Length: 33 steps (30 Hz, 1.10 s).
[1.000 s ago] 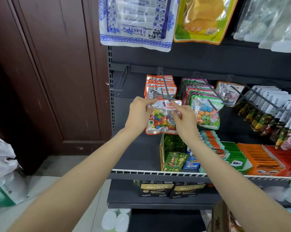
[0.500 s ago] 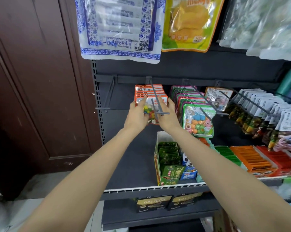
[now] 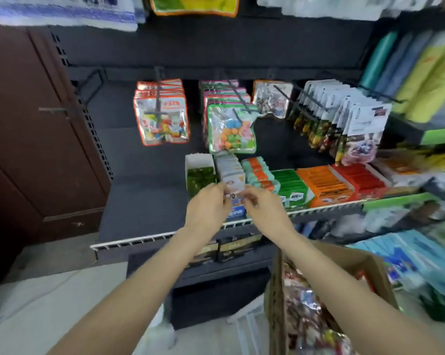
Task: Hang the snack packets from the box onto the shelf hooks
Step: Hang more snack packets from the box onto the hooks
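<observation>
- Hovering close together over the front edge of the shelf (image 3: pixel 165 235), your left hand (image 3: pixel 207 206) and right hand (image 3: pixel 263 207) have loosely curled fingers; motion blur makes it impossible to tell whether either one pinches anything.
- Your fingertips sit right in front of a row of small white-and-blue packs (image 3: pixel 230 172) standing on the shelf, and you cannot tell whether they touch those packs.
- Just left of that row stands a white carton of green packs (image 3: pixel 199 172); to the right run rows of teal-and-orange packs (image 3: pixel 260 172), green packs (image 3: pixel 292 183), orange packs (image 3: pixel 324 183) and red packs (image 3: pixel 357 178).
- Above your hands, a stack of orange-edged candy packets (image 3: pixel 162 119) hangs on the left hook (image 3: pixel 158 98), with the front packet near the hook's tip.
- Beside it hangs a stack of green-edged packets (image 3: pixel 231 129), then a single clear packet (image 3: pixel 272 98) and a long row of white-topped packets (image 3: pixel 344 116).
- Under your right forearm, the cardboard box (image 3: pixel 354 260) stands open on the floor with more shiny snack packets (image 3: pixel 303 311) inside.
- At the left stands a dark brown door (image 3: pixel 37 149).
</observation>
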Available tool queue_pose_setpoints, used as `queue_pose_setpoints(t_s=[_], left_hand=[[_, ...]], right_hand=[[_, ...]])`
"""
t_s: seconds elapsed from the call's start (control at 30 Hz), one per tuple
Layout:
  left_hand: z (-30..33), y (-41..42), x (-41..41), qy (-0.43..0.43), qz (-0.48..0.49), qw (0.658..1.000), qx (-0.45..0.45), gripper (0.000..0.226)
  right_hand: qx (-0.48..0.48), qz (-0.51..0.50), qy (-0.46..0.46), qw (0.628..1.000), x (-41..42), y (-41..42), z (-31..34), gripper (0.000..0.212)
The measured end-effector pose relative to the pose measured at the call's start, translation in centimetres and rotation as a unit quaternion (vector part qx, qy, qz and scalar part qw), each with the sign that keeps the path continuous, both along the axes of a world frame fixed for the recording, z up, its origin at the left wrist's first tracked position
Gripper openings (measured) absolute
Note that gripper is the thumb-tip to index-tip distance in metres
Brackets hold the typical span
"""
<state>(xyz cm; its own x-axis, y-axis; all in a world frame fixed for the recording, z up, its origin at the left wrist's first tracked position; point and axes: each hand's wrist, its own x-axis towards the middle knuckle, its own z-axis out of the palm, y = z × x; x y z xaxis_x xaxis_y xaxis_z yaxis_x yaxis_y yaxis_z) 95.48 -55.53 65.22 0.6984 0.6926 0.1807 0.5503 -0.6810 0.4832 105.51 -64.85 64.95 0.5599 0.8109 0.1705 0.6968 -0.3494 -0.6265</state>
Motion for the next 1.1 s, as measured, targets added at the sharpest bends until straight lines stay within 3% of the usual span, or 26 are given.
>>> queue_pose_setpoints(t_s=[0.37,0.53,0.63,0.73,0.87,0.97,1.1], left_hand=[[-13.1,-19.4,8.6,0.13,-0.097,0.968,-0.191,0.027],[-17.1,-21.9,9.3,0.307,-0.166,0.904,-0.248,0.03],[-18.1,-22.1,9.2,0.346,-0.166,0.884,-0.268,0.031],[-18.6,-22.5,9.0,0.317,-0.108,0.904,-0.264,0.034],[-18.5,-22.3,9.2,0.201,-0.015,0.929,-0.312,0.025],[-16.7,-21.5,9.9,0.09,0.03,0.933,-0.346,0.016],[-12.6,-20.5,10.7,0.01,0.019,0.951,-0.31,0.015]], right_hand=[[-0.208,-0.053,0.042,0.976,9.1,-22.3,-15.6,0.033],[-0.326,-0.017,0.131,0.936,9.8,-25.9,-18.3,0.065],[-0.34,-0.025,0.106,0.934,9.9,-26.3,-19.4,0.054],[-0.347,-0.011,0.027,0.937,9.8,-26.2,-20.0,0.028],[-0.329,-0.016,-0.043,0.943,10.5,-26.1,-18.6,0.021],[-0.251,-0.048,-0.08,0.964,11.9,-26.5,-16.0,0.024],[-0.107,-0.049,-0.046,0.992,13.1,-26.0,-11.7,0.02]])
